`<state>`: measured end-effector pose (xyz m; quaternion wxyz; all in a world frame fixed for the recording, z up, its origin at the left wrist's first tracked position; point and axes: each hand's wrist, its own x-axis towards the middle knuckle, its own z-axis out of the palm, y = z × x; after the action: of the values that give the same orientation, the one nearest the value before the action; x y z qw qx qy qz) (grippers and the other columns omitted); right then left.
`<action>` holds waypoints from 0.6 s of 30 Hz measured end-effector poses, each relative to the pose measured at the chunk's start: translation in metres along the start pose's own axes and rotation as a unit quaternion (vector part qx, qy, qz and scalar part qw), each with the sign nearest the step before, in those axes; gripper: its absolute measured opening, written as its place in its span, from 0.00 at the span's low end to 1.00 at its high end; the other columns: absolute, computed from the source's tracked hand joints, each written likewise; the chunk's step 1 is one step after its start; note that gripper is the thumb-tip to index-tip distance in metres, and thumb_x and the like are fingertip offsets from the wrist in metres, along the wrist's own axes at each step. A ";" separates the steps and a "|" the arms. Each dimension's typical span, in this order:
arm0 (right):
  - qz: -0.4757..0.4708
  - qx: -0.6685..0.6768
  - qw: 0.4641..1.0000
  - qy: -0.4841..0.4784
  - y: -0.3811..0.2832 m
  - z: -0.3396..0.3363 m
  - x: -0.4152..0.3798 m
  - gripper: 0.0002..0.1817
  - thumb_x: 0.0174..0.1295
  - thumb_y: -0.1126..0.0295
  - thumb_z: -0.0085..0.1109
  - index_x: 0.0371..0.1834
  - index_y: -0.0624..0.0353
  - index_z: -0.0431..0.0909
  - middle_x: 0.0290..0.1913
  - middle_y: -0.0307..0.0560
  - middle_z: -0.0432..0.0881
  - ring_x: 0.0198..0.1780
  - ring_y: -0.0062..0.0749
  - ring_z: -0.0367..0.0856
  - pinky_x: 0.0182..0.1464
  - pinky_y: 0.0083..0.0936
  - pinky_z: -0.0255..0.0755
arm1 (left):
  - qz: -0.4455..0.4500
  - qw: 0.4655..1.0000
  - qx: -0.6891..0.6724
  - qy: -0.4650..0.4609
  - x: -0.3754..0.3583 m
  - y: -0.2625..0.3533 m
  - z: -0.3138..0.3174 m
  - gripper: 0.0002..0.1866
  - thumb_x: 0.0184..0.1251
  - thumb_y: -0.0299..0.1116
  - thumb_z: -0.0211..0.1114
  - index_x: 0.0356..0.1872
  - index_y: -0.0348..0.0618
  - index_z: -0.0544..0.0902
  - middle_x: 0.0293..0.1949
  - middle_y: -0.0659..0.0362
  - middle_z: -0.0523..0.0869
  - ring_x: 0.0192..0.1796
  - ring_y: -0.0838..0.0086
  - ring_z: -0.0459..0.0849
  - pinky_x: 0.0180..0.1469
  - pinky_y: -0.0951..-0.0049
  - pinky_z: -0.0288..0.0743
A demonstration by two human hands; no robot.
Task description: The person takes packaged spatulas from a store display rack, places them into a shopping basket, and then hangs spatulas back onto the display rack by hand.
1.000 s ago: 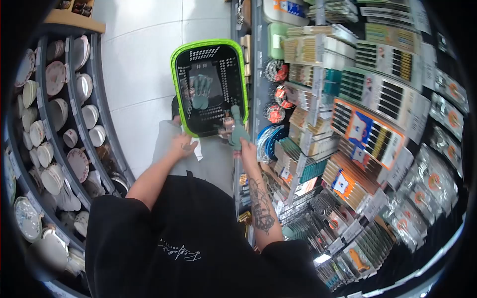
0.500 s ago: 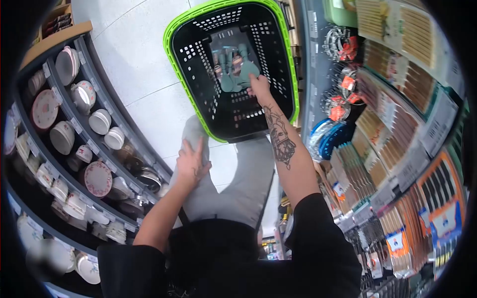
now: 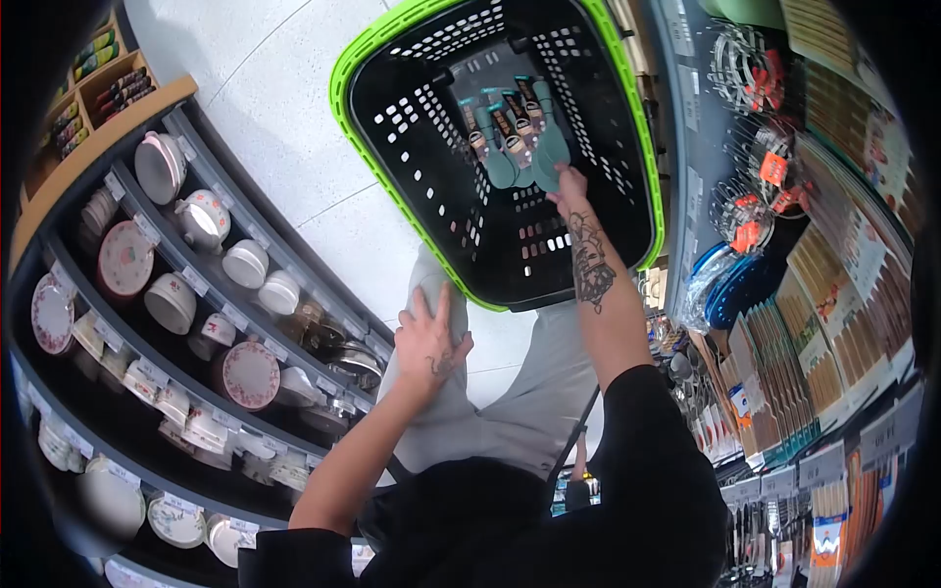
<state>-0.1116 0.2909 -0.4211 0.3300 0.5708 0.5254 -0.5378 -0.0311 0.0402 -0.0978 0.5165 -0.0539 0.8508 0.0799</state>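
Note:
My right hand (image 3: 569, 188) reaches down inside a deep black basket (image 3: 392, 147) with a bright green rim. Its fingers are closed at the lower edge of the broad head of a sage-green kitchen utensil (image 3: 552, 147), whose handle points away from me. Beside it on the basket floor lie several more green utensils (image 3: 501, 170), with dark labels and beige tags on their handles. My left hand (image 3: 427, 338) rests on my grey-trousered knee (image 3: 428, 274), fingers spread, holding nothing.
Shelves on the left hold white and pink-patterned bowls and plates (image 3: 251, 374). Close on the right, a rack carries wire items with orange tags (image 3: 774, 169), blue round things (image 3: 742, 289) and packs of chopsticks (image 3: 774, 363). Pale floor tiles (image 3: 284, 127) show beside the basket.
The view has shifted, so basket and shelves sit lower and further right. My right hand remains at the green utensil's head; my left hand stays on the knee.

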 end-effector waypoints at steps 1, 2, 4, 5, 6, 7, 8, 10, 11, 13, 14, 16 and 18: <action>-0.009 -0.008 0.998 0.057 0.019 -0.004 0.013 0.17 0.68 0.58 0.57 0.53 0.55 0.77 0.47 0.45 0.82 0.39 0.37 0.83 0.35 0.38 0.82 | 0.009 1.000 0.000 0.005 0.000 0.002 -0.002 0.50 0.47 0.49 0.73 0.75 0.57 0.60 0.66 0.38 0.66 0.49 0.43 0.80 0.46 0.52 0.82; 0.002 0.018 0.997 0.075 0.016 -0.005 -0.003 0.16 0.68 0.58 0.57 0.53 0.54 0.77 0.44 0.44 0.81 0.37 0.35 0.81 0.34 0.36 0.81 | -0.003 1.000 -0.006 -0.004 0.000 0.003 -0.004 0.50 0.48 0.49 0.73 0.75 0.57 0.60 0.66 0.39 0.67 0.49 0.44 0.80 0.46 0.52 0.82; -0.018 0.044 0.996 0.069 0.020 -0.008 -0.045 0.14 0.68 0.60 0.57 0.51 0.55 0.76 0.38 0.42 0.78 0.33 0.31 0.78 0.32 0.32 0.80 | -0.015 1.000 -0.016 -0.014 -0.003 0.002 -0.005 0.48 0.49 0.48 0.72 0.75 0.57 0.61 0.65 0.41 0.68 0.49 0.44 0.80 0.45 0.52 0.82; -0.052 0.042 0.997 0.046 0.023 -0.014 -0.062 0.13 0.67 0.61 0.58 0.50 0.55 0.76 0.36 0.41 0.76 0.31 0.29 0.76 0.31 0.32 0.79 | -0.027 0.999 -0.017 -0.028 -0.005 0.002 -0.006 0.49 0.49 0.49 0.74 0.75 0.57 0.61 0.65 0.43 0.67 0.51 0.46 0.78 0.48 0.54 0.81; -0.082 0.029 0.996 -0.012 0.020 -0.022 -0.090 0.12 0.66 0.64 0.59 0.49 0.55 0.76 0.34 0.40 0.75 0.30 0.28 0.75 0.31 0.31 0.79 | -0.024 0.999 -0.025 -0.028 -0.006 0.000 -0.001 0.49 0.50 0.49 0.74 0.75 0.56 0.61 0.65 0.43 0.67 0.51 0.45 0.79 0.49 0.54 0.81; -0.111 0.013 0.991 -0.069 0.020 -0.032 -0.126 0.11 0.64 0.67 0.61 0.48 0.54 0.76 0.33 0.38 0.73 0.29 0.26 0.73 0.31 0.30 0.79 | -0.020 0.999 -0.033 -0.029 -0.007 -0.003 0.005 0.49 0.50 0.49 0.74 0.75 0.56 0.60 0.65 0.43 0.68 0.50 0.44 0.79 0.49 0.54 0.81; -0.261 0.023 0.956 -0.131 0.025 -0.041 -0.171 0.15 0.57 0.73 0.65 0.48 0.55 0.76 0.35 0.39 0.76 0.29 0.25 0.75 0.29 0.28 0.78 | -0.016 0.999 -0.037 -0.034 -0.011 -0.006 0.008 0.49 0.50 0.49 0.74 0.75 0.54 0.59 0.64 0.42 0.68 0.50 0.43 0.81 0.50 0.53 0.80; -0.257 0.000 0.954 -0.151 0.031 -0.063 -0.240 0.04 0.64 0.74 0.57 0.41 0.59 0.76 0.31 0.40 0.79 0.30 0.23 0.81 0.24 0.22 0.77 | 0.012 0.998 -0.043 -0.043 -0.008 -0.015 0.021 0.50 0.53 0.52 0.72 0.75 0.49 0.56 0.64 0.38 0.70 0.52 0.42 0.81 0.49 0.52 0.81; -0.160 0.127 0.953 -0.223 0.039 -0.077 -0.267 0.04 0.64 0.75 0.58 0.41 0.58 0.77 0.31 0.39 0.79 0.29 0.22 0.80 0.27 0.22 0.76 | 0.034 0.997 -0.042 -0.051 -0.005 -0.024 0.036 0.50 0.55 0.54 0.70 0.75 0.45 0.55 0.63 0.34 0.70 0.54 0.41 0.81 0.48 0.50 0.81; -0.275 -0.046 0.939 -0.201 0.043 -0.108 -0.345 0.09 0.63 0.70 0.63 0.44 0.56 0.79 0.34 0.37 0.82 0.34 0.20 0.80 0.38 0.23 0.77 | 0.103 0.990 -0.096 -0.015 -0.001 -0.046 0.052 0.49 0.57 0.53 0.69 0.76 0.47 0.55 0.65 0.31 0.69 0.54 0.40 0.82 0.56 0.53 0.78; -0.302 -0.040 0.928 -0.215 0.036 -0.122 -0.388 0.07 0.63 0.70 0.63 0.43 0.55 0.81 0.35 0.36 0.84 0.37 0.19 0.81 0.42 0.22 0.77 | 0.134 0.984 -0.115 -0.010 -0.004 -0.054 0.044 0.46 0.60 0.56 0.66 0.73 0.40 0.59 0.63 0.31 0.73 0.58 0.39 0.80 0.60 0.52 0.75; -0.370 -0.158 0.910 -0.102 0.015 -0.150 -0.471 0.06 0.64 0.69 0.61 0.41 0.57 0.82 0.32 0.38 0.84 0.35 0.18 0.81 0.39 0.21 0.76 | 0.127 0.984 -0.107 -0.067 -0.009 -0.074 0.025 0.39 0.69 0.59 0.52 0.66 0.30 0.69 0.57 0.34 0.79 0.63 0.42 0.77 0.68 0.54 0.67; -0.410 -0.130 0.902 -0.033 0.012 -0.166 -0.527 0.07 0.65 0.69 0.60 0.39 0.59 0.82 0.31 0.40 0.85 0.33 0.19 0.82 0.37 0.21 0.76 | 0.033 0.968 -0.119 -0.221 0.004 -0.114 0.018 0.28 0.75 0.49 0.49 0.58 0.30 0.73 0.45 0.35 0.85 0.49 0.56 0.87 0.44 0.59 0.83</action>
<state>0.0135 0.3157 0.1170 0.1683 0.2392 0.7670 -0.5711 0.0022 -0.0680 -0.1183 0.6784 -0.0676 0.7016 0.2074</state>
